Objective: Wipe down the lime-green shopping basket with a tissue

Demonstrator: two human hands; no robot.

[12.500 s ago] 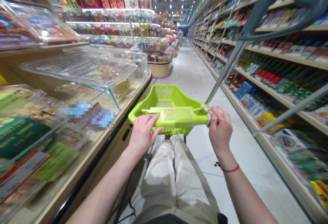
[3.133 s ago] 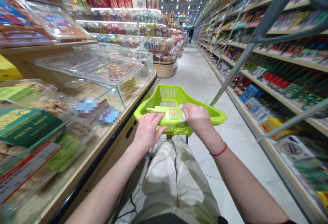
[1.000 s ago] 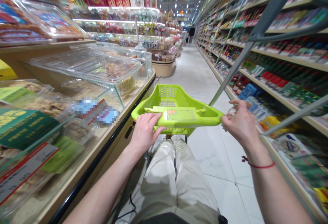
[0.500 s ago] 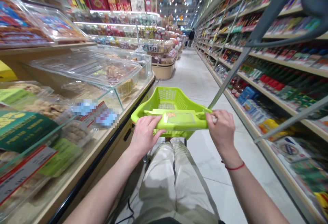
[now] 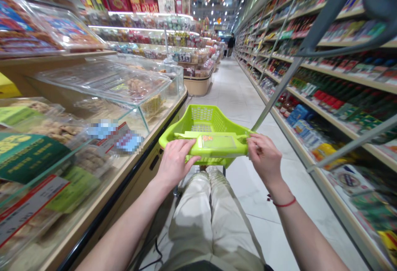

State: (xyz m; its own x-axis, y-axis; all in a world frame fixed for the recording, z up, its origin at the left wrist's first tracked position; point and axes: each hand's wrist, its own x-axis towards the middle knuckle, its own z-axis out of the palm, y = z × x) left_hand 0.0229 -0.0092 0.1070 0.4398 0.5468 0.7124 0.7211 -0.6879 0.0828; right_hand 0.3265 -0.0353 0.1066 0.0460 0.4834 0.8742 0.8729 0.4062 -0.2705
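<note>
A bright green plastic shopping cart (image 5: 201, 113) stands in front of my legs, its perforated basket facing away from me. My left hand (image 5: 175, 159) lies over the left part of its handle (image 5: 221, 149), fingers on top and thumb along the near side. At the right end of the handle is my right hand (image 5: 265, 155), its fingers curled closed against the cart's corner; exactly what its fingertips pinch is hidden. A red cord bracelet (image 5: 285, 202) circles my right wrist. A clear label pocket (image 5: 217, 140) sits mid-handle.
Display cases (image 5: 111, 76) with clear lids and packaged food line my left. Stocked shelves (image 5: 344, 93) run along the right. A grey pole (image 5: 277, 93) with a dark grey loop slants close by the cart's right side. A person (image 5: 231, 45) is far down the aisle (image 5: 226, 76).
My right hand has shifted slightly left and its fingers have curled inward at the handle's end. The left hand and cart have stayed nearly still.
</note>
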